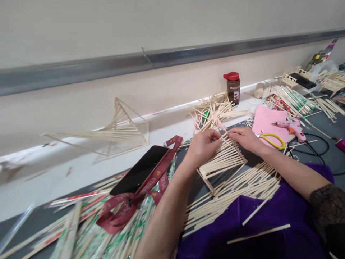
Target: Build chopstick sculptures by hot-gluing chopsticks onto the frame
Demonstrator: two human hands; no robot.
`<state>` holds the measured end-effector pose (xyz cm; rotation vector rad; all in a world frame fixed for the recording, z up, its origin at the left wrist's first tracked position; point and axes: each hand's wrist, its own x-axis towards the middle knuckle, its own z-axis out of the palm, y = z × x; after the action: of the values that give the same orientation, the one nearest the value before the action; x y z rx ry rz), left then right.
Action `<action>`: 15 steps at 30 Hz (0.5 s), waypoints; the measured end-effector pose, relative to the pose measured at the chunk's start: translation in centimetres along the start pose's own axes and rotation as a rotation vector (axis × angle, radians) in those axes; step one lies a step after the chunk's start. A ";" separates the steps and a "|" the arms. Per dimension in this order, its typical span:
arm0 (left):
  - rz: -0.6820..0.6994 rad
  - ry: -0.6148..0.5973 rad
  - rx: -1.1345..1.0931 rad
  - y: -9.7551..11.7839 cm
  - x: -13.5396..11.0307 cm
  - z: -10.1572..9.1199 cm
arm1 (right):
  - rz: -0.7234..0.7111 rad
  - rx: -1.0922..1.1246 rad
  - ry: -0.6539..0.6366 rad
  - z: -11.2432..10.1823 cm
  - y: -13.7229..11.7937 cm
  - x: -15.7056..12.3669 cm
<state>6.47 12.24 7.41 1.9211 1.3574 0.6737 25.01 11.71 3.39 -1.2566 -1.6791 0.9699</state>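
Observation:
My left hand [202, 145] and my right hand [244, 138] meet over a half-built frame of thin wooden sticks [222, 160] lying on the dark work surface. Both hands have their fingers pinched on the top end of that frame, where one stick crosses between them. A loose spread of the same sticks [237, 190] lies in front of the frame and runs onto the purple cloth [258, 230] near me. A finished stick structure [118, 133] with fanned strands stands to the left by the wall.
A black phone [140, 169] with a maroon lanyard [147, 192] lies left. Wrapped chopsticks [107, 230] cover the near left. A brown jar [233, 88], pink sheet [269, 120], yellow scissors [272, 140] and pink glue gun [292, 128] with cord lie at right. More stick pieces [331, 82] are far right.

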 end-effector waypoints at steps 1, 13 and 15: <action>-0.002 -0.005 -0.012 -0.1 0.0 0.0 | 0.004 -0.002 0.001 -0.1 0.1 -0.1; 0.139 -0.044 0.075 0.6 -0.7 -0.2 | 0.079 -0.088 0.007 -0.5 -1.9 -0.8; 0.182 -0.052 0.136 1.2 -0.8 0.1 | 0.157 -0.159 0.090 -4.0 3.3 -3.4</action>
<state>6.97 11.17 8.26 2.1756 1.2338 0.6268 30.48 9.50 1.37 -1.5333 -1.6320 0.8705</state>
